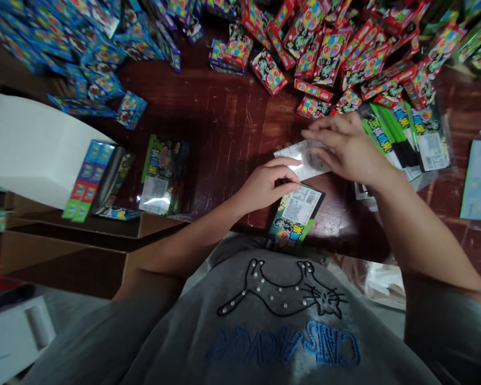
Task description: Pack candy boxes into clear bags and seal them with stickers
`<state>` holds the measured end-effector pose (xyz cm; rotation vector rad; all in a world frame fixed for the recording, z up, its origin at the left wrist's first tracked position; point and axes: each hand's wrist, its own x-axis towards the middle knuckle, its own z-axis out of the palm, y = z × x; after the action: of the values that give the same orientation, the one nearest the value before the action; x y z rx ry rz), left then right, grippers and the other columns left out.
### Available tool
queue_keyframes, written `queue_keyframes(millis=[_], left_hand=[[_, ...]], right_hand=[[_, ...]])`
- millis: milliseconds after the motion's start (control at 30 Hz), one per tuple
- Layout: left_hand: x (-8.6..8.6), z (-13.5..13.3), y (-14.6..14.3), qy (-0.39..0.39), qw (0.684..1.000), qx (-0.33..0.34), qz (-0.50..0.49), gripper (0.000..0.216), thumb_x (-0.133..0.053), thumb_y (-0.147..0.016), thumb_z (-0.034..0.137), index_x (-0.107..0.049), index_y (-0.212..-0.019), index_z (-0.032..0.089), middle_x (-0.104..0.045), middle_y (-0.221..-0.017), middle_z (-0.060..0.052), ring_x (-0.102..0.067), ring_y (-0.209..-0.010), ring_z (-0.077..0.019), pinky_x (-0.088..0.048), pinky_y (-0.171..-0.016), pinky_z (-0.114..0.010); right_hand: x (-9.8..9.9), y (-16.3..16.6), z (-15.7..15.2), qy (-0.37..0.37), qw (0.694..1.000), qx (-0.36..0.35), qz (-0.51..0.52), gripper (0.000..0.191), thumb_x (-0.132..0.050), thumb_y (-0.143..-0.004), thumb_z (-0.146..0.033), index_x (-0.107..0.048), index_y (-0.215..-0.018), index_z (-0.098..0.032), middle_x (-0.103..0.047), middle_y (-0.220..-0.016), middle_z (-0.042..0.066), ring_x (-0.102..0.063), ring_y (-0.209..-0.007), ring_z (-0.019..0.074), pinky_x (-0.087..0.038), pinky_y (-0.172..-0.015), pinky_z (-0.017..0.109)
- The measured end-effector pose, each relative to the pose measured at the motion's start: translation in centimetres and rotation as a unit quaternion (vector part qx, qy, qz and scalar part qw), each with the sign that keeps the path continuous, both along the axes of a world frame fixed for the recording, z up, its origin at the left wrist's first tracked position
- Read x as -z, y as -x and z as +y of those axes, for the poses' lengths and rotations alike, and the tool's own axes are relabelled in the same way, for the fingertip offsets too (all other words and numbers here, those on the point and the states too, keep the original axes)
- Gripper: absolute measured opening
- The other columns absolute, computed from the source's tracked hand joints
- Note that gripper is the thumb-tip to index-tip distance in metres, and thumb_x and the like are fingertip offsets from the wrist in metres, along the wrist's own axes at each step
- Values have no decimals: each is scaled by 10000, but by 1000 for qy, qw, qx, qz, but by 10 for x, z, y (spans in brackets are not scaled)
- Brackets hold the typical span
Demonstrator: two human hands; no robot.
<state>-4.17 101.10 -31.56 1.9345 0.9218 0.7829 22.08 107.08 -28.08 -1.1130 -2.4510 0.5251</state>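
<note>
A shiny see-through plastic bag lies between my two hands over the table. My left hand pinches its near left edge between thumb and fingers. My right hand bends over the bag's right end, thumb and fingers on the plastic; its exact grip is partly hidden. Just below, near the table's front edge, is a green and black packet with a white barcode label. Whether the clear plastic belongs to this packet I cannot tell. Right of my right hand lie several similar green and black packets.
Small red boxes are heaped at the back, blue boxes at the back left. A bagged stack of packets stands to the left, beside an open carton holding a row of coloured boxes. A pale blue packet lies far right.
</note>
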Motion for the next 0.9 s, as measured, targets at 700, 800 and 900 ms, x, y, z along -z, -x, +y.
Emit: queue_keyframes(millis=[700, 800, 900], left_hand=[[-8, 2, -9, 37, 999, -17, 17, 118, -716, -936, 212, -757, -1042, 181, -748, -1165, -87, -717, -1026, -174, -553, -914, -323], [-21, -6, -14, 90, 996, -11, 12, 126, -683, -931, 227, -725, -1041, 181, -769, -980, -30, -679, -821, -131, -518, -755, -272], [-29, -11, -18, 114, 993, -14, 11, 137, -679, -922, 257, -719, -1028, 179, -774, -944, -18, -658, -771, -119, -496, -705, -261]], right_hand=[[-21, -10, -37, 404, 867, 23, 291, 551, -885, -861, -463, -681, -1325, -247, -693, -890, -11, -638, -783, 140, -540, -734, 301], [-13, -7, -41, 473, 830, 8, 296, 715, -914, -826, -428, -579, -1425, -229, -689, -898, -10, -656, -809, 146, -565, -763, 311], [-7, -3, -43, 464, 839, -3, 284, 794, -898, -831, -428, -511, -1500, -242, -677, -895, -9, -659, -821, 164, -578, -772, 330]])
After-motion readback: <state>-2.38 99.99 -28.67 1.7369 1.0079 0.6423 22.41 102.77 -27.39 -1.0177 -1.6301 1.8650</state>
